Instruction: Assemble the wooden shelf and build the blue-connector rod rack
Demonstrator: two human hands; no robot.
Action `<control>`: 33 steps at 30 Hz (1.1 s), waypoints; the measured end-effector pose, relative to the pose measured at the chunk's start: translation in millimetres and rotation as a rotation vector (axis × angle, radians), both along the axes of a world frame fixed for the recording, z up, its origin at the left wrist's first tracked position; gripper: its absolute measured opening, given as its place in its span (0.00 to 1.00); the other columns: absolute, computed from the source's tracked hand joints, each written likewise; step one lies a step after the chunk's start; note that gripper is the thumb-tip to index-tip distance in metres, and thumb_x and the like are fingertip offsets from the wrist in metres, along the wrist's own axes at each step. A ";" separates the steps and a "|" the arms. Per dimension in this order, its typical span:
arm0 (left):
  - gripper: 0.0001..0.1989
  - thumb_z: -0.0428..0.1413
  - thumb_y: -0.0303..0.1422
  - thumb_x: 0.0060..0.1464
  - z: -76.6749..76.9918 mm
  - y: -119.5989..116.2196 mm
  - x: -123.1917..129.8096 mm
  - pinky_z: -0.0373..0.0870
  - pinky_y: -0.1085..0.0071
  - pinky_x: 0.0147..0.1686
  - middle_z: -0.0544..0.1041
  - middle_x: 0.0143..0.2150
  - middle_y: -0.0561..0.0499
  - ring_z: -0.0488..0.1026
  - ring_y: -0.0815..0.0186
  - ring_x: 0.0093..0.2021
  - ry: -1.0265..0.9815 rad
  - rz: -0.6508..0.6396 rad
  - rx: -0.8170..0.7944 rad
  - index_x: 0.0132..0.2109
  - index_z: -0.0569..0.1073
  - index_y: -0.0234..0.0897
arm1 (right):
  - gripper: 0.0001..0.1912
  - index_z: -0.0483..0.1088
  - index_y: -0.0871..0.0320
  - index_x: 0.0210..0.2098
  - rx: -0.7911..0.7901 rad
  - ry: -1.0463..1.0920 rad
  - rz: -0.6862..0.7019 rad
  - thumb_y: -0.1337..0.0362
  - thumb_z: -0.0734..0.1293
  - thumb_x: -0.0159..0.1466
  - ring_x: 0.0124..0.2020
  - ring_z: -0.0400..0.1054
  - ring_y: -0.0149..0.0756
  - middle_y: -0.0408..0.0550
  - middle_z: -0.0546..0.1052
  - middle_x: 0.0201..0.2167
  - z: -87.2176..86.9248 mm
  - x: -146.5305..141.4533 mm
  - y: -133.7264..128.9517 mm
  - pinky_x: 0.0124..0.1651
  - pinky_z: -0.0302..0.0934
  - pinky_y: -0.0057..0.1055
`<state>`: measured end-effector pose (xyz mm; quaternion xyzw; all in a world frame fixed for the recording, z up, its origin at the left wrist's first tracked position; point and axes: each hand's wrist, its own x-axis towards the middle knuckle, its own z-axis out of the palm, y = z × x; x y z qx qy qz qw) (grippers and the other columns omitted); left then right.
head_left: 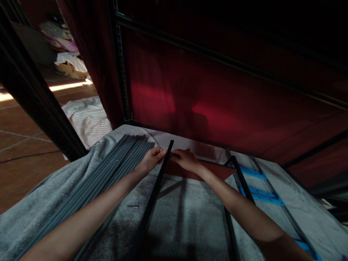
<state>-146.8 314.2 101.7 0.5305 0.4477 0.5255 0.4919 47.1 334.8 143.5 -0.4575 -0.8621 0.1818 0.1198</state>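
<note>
My left hand (155, 158) is closed at the left side of a long black bar (156, 188), near its far end; what its fingers pinch is too small to make out. On the other side of that bar, my right hand (185, 159) is closed around a small dark piece that points at the bar. A reddish-brown panel (209, 170) lies behind and below my right wrist, reaching to a second black bar (241, 179) on the right. A small thin metal item (133, 206) rests on the grey cloth, left of the long bar.
Many grey tubes (108, 174) lie side by side on the cloth (190, 214) at left. Rails with blue pieces (265, 195) are at right. A black metal frame (122, 69) with a red curtain (168, 90) stands behind; a dark post (40, 94) slants at left.
</note>
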 end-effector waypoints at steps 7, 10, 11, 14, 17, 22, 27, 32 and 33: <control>0.17 0.65 0.44 0.46 -0.9 -4.2 -2.6 0.66 0.72 0.34 0.74 0.30 0.53 0.69 0.69 0.31 -0.090 0.007 0.041 0.35 0.73 0.36 | 0.16 0.74 0.48 0.54 -0.017 0.003 0.012 0.57 0.62 0.70 0.51 0.74 0.41 0.45 0.80 0.52 -0.4 -0.2 1.0 0.49 0.63 0.33; 0.19 0.62 0.48 0.50 -3.5 -4.9 -1.8 0.61 0.73 0.29 0.70 0.25 0.54 0.64 0.71 0.26 -0.028 0.032 -0.004 0.29 0.71 0.35 | 0.16 0.74 0.49 0.54 -0.008 0.002 0.015 0.56 0.61 0.71 0.52 0.74 0.41 0.45 0.79 0.52 -0.9 0.2 1.2 0.48 0.63 0.33; 0.20 0.61 0.49 0.50 -3.8 -4.5 -1.3 0.59 0.73 0.28 0.68 0.23 0.55 0.62 0.72 0.25 -0.004 0.027 -0.007 0.26 0.70 0.35 | 0.16 0.74 0.49 0.54 -0.003 0.002 0.012 0.56 0.61 0.71 0.52 0.74 0.41 0.45 0.79 0.52 -1.0 0.3 1.2 0.48 0.62 0.33; 0.20 0.63 0.49 0.47 -2.8 -3.4 -1.5 0.57 0.74 0.27 0.66 0.22 0.56 0.60 0.72 0.24 0.005 -0.001 0.009 0.26 0.70 0.35 | 0.16 0.74 0.50 0.53 0.005 0.002 0.010 0.56 0.62 0.70 0.51 0.74 0.41 0.46 0.79 0.52 -1.4 0.5 1.0 0.48 0.62 0.33; 0.18 0.65 0.46 0.45 -0.3 -5.3 -3.5 0.63 0.73 0.31 0.72 0.27 0.54 0.66 0.70 0.28 -0.031 -0.029 0.012 0.32 0.74 0.35 | 0.16 0.74 0.49 0.53 0.002 0.001 0.009 0.56 0.61 0.71 0.50 0.74 0.41 0.45 0.80 0.51 -1.7 0.2 0.9 0.47 0.62 0.33; 0.19 0.62 0.48 0.49 1.2 -7.3 -0.8 0.65 0.73 0.31 0.73 0.29 0.52 0.69 0.69 0.29 -0.080 0.019 -0.061 0.34 0.73 0.35 | 0.15 0.75 0.48 0.52 0.006 -0.005 0.007 0.55 0.61 0.71 0.51 0.74 0.41 0.44 0.80 0.51 -1.8 0.0 1.2 0.48 0.62 0.33; 0.18 0.65 0.45 0.43 5.6 -3.4 2.9 0.61 0.74 0.28 0.70 0.23 0.56 0.64 0.72 0.25 -0.092 0.008 -0.034 0.29 0.70 0.35 | 0.15 0.75 0.49 0.53 -0.003 0.005 0.008 0.56 0.61 0.71 0.51 0.74 0.40 0.45 0.80 0.51 -1.4 0.2 1.5 0.47 0.62 0.32; 0.18 0.66 0.43 0.43 7.0 -6.3 -0.6 0.65 0.73 0.32 0.74 0.29 0.54 0.69 0.70 0.30 -0.129 -0.006 -0.053 0.34 0.73 0.35 | 0.16 0.75 0.49 0.53 0.009 -0.013 0.011 0.55 0.61 0.71 0.51 0.74 0.42 0.45 0.80 0.51 -0.9 0.2 1.4 0.48 0.62 0.34; 0.18 0.66 0.45 0.44 6.0 -6.7 -0.3 0.65 0.72 0.32 0.74 0.29 0.53 0.69 0.70 0.30 -0.127 -0.005 -0.072 0.34 0.74 0.34 | 0.16 0.75 0.49 0.53 0.007 -0.012 0.011 0.55 0.61 0.71 0.51 0.74 0.43 0.46 0.80 0.52 -0.6 0.3 1.3 0.48 0.62 0.35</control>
